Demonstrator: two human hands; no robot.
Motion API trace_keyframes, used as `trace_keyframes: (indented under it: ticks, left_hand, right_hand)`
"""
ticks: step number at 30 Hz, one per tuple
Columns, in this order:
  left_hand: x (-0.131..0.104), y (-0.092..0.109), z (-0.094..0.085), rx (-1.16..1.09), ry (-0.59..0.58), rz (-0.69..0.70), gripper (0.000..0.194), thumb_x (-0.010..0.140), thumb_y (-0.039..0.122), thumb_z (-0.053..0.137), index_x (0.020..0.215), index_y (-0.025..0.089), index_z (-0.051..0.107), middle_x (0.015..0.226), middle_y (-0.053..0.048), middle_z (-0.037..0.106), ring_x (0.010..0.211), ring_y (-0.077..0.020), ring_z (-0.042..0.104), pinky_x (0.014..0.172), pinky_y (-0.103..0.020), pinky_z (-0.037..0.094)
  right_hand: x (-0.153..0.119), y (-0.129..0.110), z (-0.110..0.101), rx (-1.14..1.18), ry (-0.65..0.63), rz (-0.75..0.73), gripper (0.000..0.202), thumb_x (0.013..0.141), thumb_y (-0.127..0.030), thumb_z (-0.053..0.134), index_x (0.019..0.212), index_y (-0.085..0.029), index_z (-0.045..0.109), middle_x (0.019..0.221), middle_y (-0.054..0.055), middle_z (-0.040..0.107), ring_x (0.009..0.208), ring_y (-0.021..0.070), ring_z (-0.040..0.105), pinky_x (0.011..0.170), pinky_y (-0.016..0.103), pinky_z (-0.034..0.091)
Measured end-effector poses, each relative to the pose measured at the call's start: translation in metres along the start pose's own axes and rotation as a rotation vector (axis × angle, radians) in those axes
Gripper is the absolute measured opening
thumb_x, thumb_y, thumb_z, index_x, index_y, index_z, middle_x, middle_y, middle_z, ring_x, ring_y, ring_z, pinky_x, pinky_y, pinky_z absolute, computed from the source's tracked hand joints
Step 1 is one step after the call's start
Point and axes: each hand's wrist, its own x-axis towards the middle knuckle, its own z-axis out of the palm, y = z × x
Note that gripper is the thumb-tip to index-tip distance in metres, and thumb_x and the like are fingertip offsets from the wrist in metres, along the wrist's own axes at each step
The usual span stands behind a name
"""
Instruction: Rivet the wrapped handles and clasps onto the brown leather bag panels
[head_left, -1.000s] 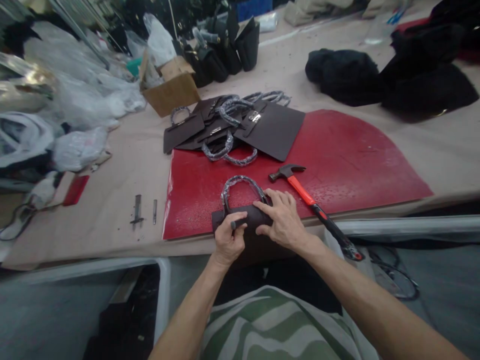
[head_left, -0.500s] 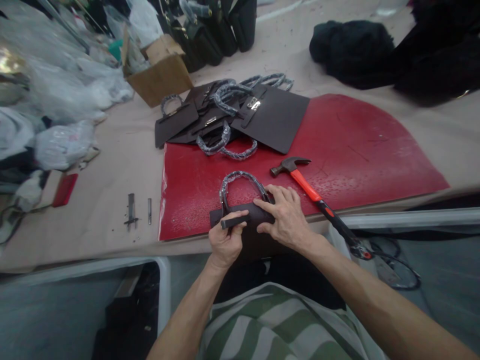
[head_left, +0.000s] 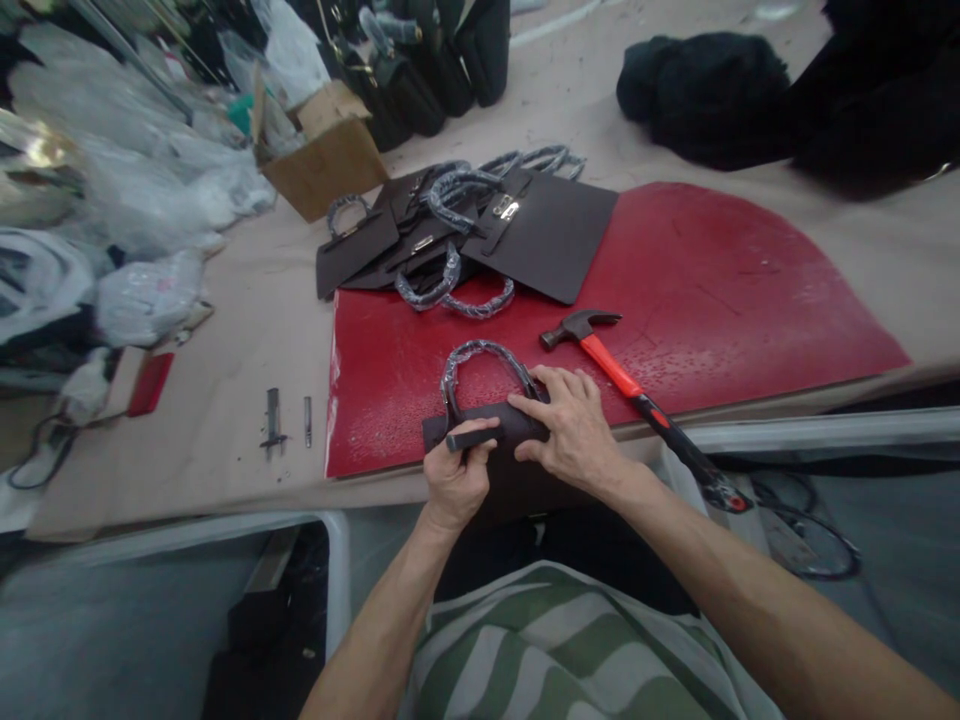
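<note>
On the near edge of the red mat lies a dark brown bag panel [head_left: 510, 412] with a plastic-wrapped handle [head_left: 480, 347] arching away from me. My left hand [head_left: 456, 488] is closed around a dark bar-shaped tool [head_left: 474, 437], its fingers over the panel; the tool's exact kind is unclear. The fingers of my right hand [head_left: 571, 425] are spread on the panel's right side, index finger outstretched, beside the handle's right end. A claw hammer [head_left: 609, 368] with an orange and black grip lies to the right of that hand.
The red mat [head_left: 712, 290] covers the table's middle. Farther back is a pile of brown bag panels [head_left: 562, 225] with wrapped handles. Two small metal tools, one a slim punch-like piece [head_left: 307, 421], lie left. A cardboard box [head_left: 322, 170] and plastic bags [head_left: 150, 295] stand beyond.
The view has shifted slightly. Both hands stay in nearly the same place on the panel, with the tool still in my left hand.
</note>
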Motion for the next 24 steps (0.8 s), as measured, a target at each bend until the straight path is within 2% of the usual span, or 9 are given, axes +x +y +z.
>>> trace_keyframes:
  ticks: [8, 15, 19, 22, 24]
  left_hand:
    - [0.004, -0.002, 0.003, -0.025, -0.035, 0.074, 0.016, 0.093, 0.010, 0.058, 0.104, 0.018, 0.067, 0.097, -0.005, 0.077, 0.092, -0.0164, 0.074, 0.087, -0.029, 0.061]
    - [0.005, -0.003, 0.008, 0.008, -0.077, 0.001, 0.014, 0.094, 0.015, 0.055, 0.101, 0.018, 0.067, 0.094, -0.005, 0.075, 0.089, -0.0161, 0.073, 0.085, -0.027, 0.059]
    - [0.006, -0.002, 0.012, 0.026, -0.077, 0.019, 0.014, 0.093, 0.014, 0.053, 0.100, 0.018, 0.066, 0.092, -0.005, 0.074, 0.087, -0.0161, 0.073, 0.084, -0.026, 0.058]
    - [0.008, -0.001, 0.013, 0.038, -0.063, 0.046, 0.013, 0.093, 0.015, 0.054, 0.099, 0.018, 0.065, 0.090, -0.005, 0.075, 0.085, -0.0158, 0.073, 0.081, -0.025, 0.058]
    - [0.009, 0.000, 0.014, 0.028, -0.059, 0.039, 0.012, 0.093, 0.015, 0.054, 0.099, 0.018, 0.065, 0.089, -0.004, 0.074, 0.083, -0.0154, 0.073, 0.080, -0.024, 0.058]
  right_hand:
    - [0.001, -0.002, -0.002, 0.012, 0.000, 0.005, 0.067, 0.067, -0.047, 0.088, 0.128, -0.029, 0.068, 0.146, 0.014, 0.047, 0.132, 0.0359, 0.042, 0.111, 0.056, 0.030]
    - [0.002, -0.001, -0.004, 0.020, -0.002, 0.010, 0.068, 0.066, -0.049, 0.088, 0.128, -0.029, 0.068, 0.145, 0.014, 0.048, 0.131, 0.0357, 0.043, 0.110, 0.056, 0.031]
    - [0.001, -0.003, -0.004, 0.021, -0.006, 0.000, 0.069, 0.066, -0.048, 0.088, 0.128, -0.027, 0.068, 0.144, 0.015, 0.048, 0.128, 0.0361, 0.044, 0.109, 0.055, 0.031]
    - [-0.001, -0.003, -0.009, 0.034, -0.002, -0.039, 0.061, 0.073, -0.042, 0.084, 0.129, -0.027, 0.066, 0.143, 0.015, 0.050, 0.127, 0.0348, 0.046, 0.107, 0.054, 0.034]
    - [-0.004, 0.003, -0.018, 0.039, 0.077, -0.047, 0.055, 0.080, -0.036, 0.077, 0.133, -0.025, 0.063, 0.142, 0.014, 0.050, 0.128, 0.0328, 0.046, 0.107, 0.051, 0.036]
